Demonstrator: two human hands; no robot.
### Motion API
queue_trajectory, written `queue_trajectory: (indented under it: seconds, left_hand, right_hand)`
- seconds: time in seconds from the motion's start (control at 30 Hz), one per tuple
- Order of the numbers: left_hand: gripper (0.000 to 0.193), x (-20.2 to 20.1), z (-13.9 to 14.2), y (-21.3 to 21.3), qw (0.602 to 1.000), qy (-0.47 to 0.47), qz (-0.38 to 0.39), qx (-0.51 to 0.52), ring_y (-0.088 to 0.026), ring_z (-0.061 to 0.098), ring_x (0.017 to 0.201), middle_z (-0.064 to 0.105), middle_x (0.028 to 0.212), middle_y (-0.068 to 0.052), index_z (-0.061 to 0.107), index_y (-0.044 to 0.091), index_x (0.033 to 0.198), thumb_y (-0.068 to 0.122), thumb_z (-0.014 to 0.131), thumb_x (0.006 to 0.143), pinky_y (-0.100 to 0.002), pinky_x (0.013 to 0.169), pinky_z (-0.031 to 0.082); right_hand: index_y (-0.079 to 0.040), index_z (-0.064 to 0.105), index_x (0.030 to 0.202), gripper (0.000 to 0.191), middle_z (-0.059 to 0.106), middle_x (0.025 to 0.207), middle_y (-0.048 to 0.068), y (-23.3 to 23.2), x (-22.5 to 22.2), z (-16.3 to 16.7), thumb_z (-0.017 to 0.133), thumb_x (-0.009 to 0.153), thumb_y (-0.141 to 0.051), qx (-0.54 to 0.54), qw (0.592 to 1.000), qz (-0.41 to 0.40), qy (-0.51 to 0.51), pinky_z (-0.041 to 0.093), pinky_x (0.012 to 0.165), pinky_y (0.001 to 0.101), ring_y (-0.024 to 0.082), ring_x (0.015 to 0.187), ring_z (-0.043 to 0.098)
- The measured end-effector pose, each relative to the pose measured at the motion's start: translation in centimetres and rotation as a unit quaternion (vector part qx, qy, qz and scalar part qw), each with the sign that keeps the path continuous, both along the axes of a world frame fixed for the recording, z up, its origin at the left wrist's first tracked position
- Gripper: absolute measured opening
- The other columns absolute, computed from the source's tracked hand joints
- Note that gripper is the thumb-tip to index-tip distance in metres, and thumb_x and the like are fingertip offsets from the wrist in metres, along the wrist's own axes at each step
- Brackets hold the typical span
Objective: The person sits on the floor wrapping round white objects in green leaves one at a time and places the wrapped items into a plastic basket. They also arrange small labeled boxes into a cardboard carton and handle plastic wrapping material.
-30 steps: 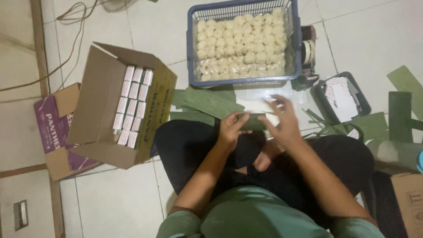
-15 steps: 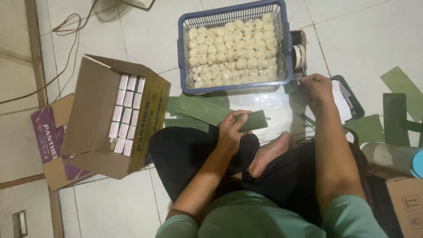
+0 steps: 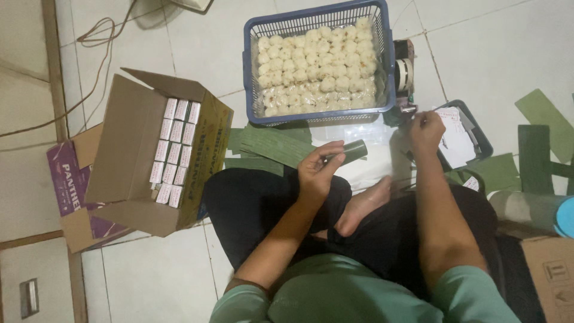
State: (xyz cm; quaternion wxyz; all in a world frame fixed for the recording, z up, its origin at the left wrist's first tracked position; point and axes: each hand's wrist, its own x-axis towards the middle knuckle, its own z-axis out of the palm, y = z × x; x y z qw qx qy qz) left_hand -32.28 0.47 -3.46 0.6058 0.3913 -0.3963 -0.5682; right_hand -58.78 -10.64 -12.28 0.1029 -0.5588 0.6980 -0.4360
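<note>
The left hand is closed around a rolled green leaf packet, holding it just above the lap with one end sticking out to the right. The right hand is off to the right, fingers pinched at the edge of a tape dispenser that stands against the right wall of the basket; whether anything sits between those fingers is too small to tell. Under the hands lie flat green leaf strips and a clear plastic sheet, partly overlapping on the floor. Just beyond them stands a blue plastic basket, filled with rows of small pale round food pieces. To the right of the right hand is a dark tray holding white paper slips, and further right more cut leaf strips are spread out. On the left an open brown cardboard box lies tilted, with rows of small white packs with red marks inside; beneath it lies a flattened purple carton with white lettering. The floor is pale tile, with a thin cable looping across the top left.
</note>
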Motion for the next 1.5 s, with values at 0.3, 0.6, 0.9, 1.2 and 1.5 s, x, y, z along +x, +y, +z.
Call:
queue_trajectory:
  seconds: [0.3, 0.6, 0.9, 1.2, 1.5]
  left_hand:
    - [0.018, 1.9, 5.4, 1.1, 0.932, -0.297, 0.079, -0.190, -0.024, 0.071, 0.116, 0.072, 0.125, -0.017, 0.074, 0.001, 0.107, -0.006, 0.071, 0.091, -0.035, 0.097, 0.059]
    - [0.019, 2.0, 5.0, 3.0, 0.967, -0.216, 0.058, -0.120, -0.018, 0.071, 0.107, 0.066, 0.120, -0.011, 0.077, 0.004, 0.107, -0.006, 0.073, 0.091, -0.031, 0.087, 0.061]
    - [0.016, 4.6, 3.2, 3.9, 0.987, -0.103, 0.061, -0.112, -0.018, 0.066, 0.110, 0.064, 0.119, -0.007, 0.074, 0.002, 0.105, -0.003, 0.077, 0.090, -0.031, 0.096, 0.056]
    - [0.047, 9.5, 6.3, 5.7, 0.948, -0.262, 0.034, -0.180, -0.024, 0.063, 0.126, 0.065, 0.132, -0.011, 0.062, 0.010, 0.132, 0.013, 0.082, 0.089, -0.034, 0.108, 0.052]
    - [0.041, 16.7, 5.0, 4.9, 0.992, -0.100, -0.031, -0.069, -0.016, 0.063, 0.114, 0.066, 0.120, -0.010, 0.058, 0.007, 0.126, 0.014, 0.080, 0.092, -0.032, 0.101, 0.053]
  right_hand:
    - [0.001, 0.076, 0.105, 0.014, 0.074, 0.091, 0.009, 4.5, 4.9, 9.0, 0.075, 0.092, -0.005, 0.115, 0.928, 0.111, -0.337, 0.052, 0.069, 0.0280, 0.014, 0.075, 0.067]
    - [-0.003, 0.061, 0.121, 0.038, 0.067, 0.077, 0.005, 11.4, 12.4, 17.6, 0.078, 0.088, -0.008, 0.098, 0.922, 0.245, -0.283, 0.049, 0.060, 0.0233, 0.011, 0.066, 0.062]
    - [-0.011, 0.080, 0.112, 0.028, 0.062, 0.101, 0.016, 12.9, 13.5, 16.7, 0.080, 0.084, -0.011, -0.053, 0.944, 0.320, 0.067, 0.050, 0.083, 0.0364, 0.025, 0.098, 0.059]
    - [0.003, 0.063, 0.131, 0.047, 0.067, 0.129, 0.009, 10.4, 13.9, 14.6, 0.073, 0.085, -0.001, 0.217, 0.800, 0.470, -0.304, 0.051, 0.102, 0.0336, 0.019, 0.122, 0.061]
    - [-0.004, 0.043, 0.157, 0.082, 0.059, 0.138, 0.015, 8.8, 22.0, 13.9, 0.079, 0.083, -0.007, 0.177, 0.779, 0.504, -0.328, 0.055, 0.100, 0.0400, 0.025, 0.125, 0.061]
